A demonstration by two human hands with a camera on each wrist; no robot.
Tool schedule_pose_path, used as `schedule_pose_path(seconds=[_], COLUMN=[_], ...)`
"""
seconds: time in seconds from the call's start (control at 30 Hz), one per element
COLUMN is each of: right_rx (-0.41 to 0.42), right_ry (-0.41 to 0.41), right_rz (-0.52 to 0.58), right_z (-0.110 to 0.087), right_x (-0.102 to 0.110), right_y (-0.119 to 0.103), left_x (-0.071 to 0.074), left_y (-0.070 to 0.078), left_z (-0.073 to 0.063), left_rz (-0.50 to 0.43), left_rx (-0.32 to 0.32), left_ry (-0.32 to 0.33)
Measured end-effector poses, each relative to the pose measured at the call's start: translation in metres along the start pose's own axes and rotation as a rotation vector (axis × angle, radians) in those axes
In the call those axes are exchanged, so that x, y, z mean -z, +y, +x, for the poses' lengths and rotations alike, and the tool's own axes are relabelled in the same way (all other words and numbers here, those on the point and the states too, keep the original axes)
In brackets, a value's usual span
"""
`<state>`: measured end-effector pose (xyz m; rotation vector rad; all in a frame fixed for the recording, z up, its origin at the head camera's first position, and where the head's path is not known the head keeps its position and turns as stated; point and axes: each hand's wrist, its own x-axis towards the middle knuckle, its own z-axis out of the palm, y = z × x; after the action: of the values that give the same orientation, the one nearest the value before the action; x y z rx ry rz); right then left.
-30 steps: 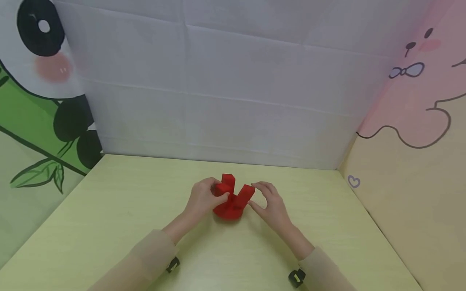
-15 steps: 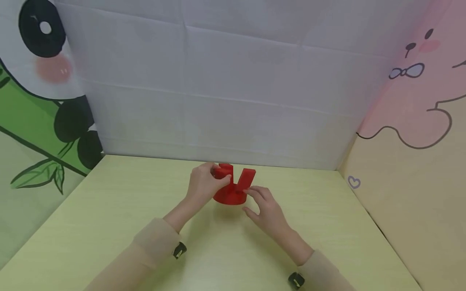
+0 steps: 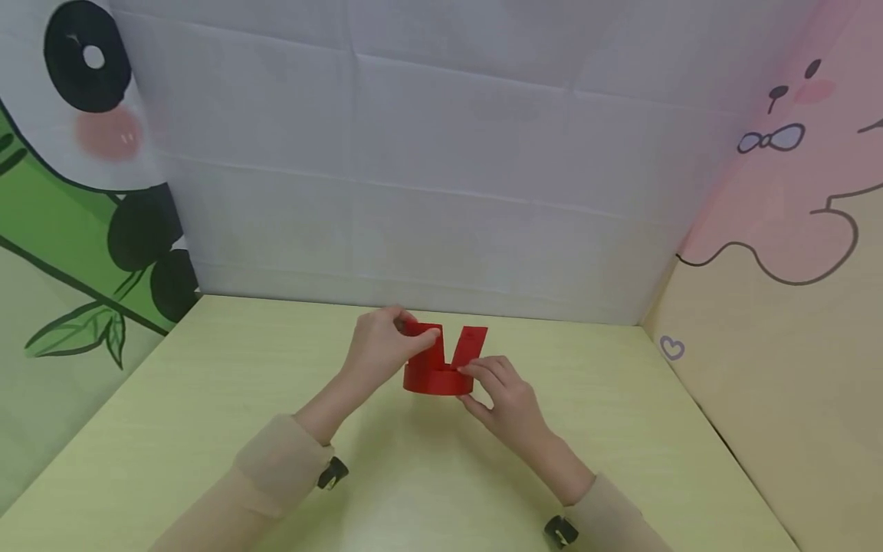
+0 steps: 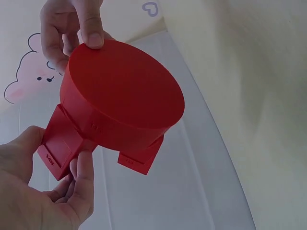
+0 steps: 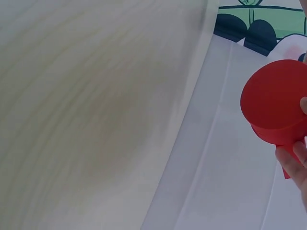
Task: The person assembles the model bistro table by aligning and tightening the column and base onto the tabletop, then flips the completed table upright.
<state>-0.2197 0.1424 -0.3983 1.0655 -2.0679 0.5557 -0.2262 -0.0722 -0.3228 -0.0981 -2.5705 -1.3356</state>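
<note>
A red plastic piece [image 3: 436, 382] has a round, drum-like base with blocky prongs rising from it. Both hands hold it up, and a shadow falls on the table below. My left hand [image 3: 375, 345] pinches the left prong between thumb and fingers. At the right side of the base, my right hand [image 3: 507, 399] grips the rim, fingers above and thumb under. The left wrist view shows the smooth flat underside [image 4: 127, 84], the right thumb [image 4: 93, 36] pressing its edge, and a prong [image 4: 60, 141] with small raised digits between the left fingers.
A pale yellow table [image 3: 207, 399] lies under the hands. Behind it stands a creased whitish backdrop [image 3: 455, 153], with cartoon-printed panels at left [image 3: 69, 253] and right [image 3: 773, 322]. Small black devices sit by the left sleeve [image 3: 333, 473] and right sleeve [image 3: 561, 531].
The red piece has risen and tipped, so its base side now faces me. My right hand has moved from beside the right prong down to the base's rim and taken hold.
</note>
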Motion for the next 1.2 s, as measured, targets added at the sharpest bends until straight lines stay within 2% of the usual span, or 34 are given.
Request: schedule_pose_path(seconds=[0.13,0.2,0.27,0.4,0.57,0.63,0.7,0.8,0.9,1.0,1.1,1.2], right_rx=[-0.038,-0.087,-0.154,-0.325,-0.544,-0.630,-0.702,-0.812,-0.888,-0.929,-0.946,-0.913], right_ry=[-0.010,-0.010,-0.006,-0.003,-0.026,-0.048,-0.074,-0.113,-0.132,-0.134,-0.114,-0.100], right_rz=[0.078,0.142,0.225,0.395,0.542,0.596,0.668,0.791,0.892,0.935,0.956,0.949], right_z=[0.003,0.004,0.005,0.007,0.015,0.021,0.024,0.021,0.016,0.016,0.013,0.011], right_x=[0.006,0.009,0.012,0.019,0.032,0.039,0.042,0.036,0.028,0.025,0.019,0.015], right_y=[-0.002,-0.003,-0.004,-0.004,-0.011,-0.017,-0.018,-0.011,-0.004,-0.004,-0.003,-0.002], left_x=[0.006,0.008,0.010,0.012,0.006,0.002,-0.001,-0.005,-0.007,-0.009,-0.009,-0.009], left_y=[-0.003,-0.006,-0.011,-0.024,-0.048,-0.057,-0.065,-0.070,-0.071,-0.073,-0.074,-0.076], left_z=[-0.001,-0.002,-0.004,-0.010,-0.021,-0.026,-0.030,-0.035,-0.037,-0.037,-0.038,-0.036], left_rz=[-0.055,-0.091,-0.111,-0.065,0.075,0.140,0.202,0.254,0.254,0.237,0.228,0.209], left_rx=[-0.005,-0.035,-0.095,-0.281,-0.556,-0.655,-0.742,-0.825,-0.859,-0.863,-0.840,-0.787], left_ry=[-0.039,-0.067,-0.085,-0.125,-0.172,-0.148,-0.095,-0.004,0.042,0.061,0.055,0.027])
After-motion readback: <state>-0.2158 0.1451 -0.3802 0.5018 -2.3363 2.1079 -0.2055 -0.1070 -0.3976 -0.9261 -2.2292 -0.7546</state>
